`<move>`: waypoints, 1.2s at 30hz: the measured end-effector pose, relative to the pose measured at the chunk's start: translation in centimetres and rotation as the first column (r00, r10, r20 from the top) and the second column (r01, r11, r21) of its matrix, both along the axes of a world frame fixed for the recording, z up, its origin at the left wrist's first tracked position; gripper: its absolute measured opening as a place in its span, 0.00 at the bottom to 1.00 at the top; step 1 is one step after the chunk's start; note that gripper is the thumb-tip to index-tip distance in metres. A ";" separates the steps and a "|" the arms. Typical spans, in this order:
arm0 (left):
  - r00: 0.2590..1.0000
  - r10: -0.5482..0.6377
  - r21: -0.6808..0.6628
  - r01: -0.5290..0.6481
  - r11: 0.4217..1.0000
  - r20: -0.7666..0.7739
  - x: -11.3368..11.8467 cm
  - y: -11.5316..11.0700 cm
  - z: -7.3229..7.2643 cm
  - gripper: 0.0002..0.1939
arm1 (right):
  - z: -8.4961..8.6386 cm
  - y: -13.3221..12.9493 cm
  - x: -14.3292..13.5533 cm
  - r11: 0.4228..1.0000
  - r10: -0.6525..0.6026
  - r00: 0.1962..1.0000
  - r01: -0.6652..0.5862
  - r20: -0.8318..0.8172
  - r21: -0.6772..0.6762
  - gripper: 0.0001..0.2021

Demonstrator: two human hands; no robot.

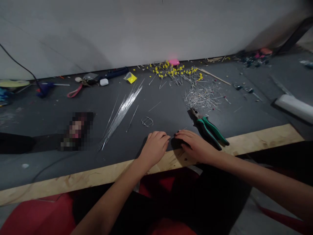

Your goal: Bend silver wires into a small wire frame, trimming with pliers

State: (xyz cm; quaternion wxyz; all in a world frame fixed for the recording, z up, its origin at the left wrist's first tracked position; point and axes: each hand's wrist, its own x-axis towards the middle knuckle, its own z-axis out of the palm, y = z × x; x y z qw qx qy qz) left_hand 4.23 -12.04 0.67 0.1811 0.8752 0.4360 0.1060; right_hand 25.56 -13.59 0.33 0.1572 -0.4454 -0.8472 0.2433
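Observation:
My left hand (156, 147) rests at the table's front edge, its fingers curled and pressed together. Facing it, my right hand (197, 147) has bent fingers whose tips nearly meet those of the left. Whatever lies between the fingertips is too small and dark to make out. Just beyond my left hand is a small ring of bent wire (147, 122). Pliers (211, 130) with green and black handles lie right beside my right hand, jaws pointing away. To the left a bundle of straight silvery wires (123, 112) is spread, with a single wire (132, 119) near it.
Toward the wall lie a heap of wire pieces (204, 97) and a pile of yellow-tipped wires (171, 71). A yellow packet (131, 78), a white case (104, 82) and a pink piece (174, 62) are also there. Pale wood (97, 178) edges the grey table.

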 end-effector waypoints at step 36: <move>0.914 -0.348 0.100 0.334 0.937 0.209 -3.2 -7.1 1.1 0.07 | 0.4 -2.6 0.6 0.996 0.052 0.993 -0.060 -0.103 -0.071 0.14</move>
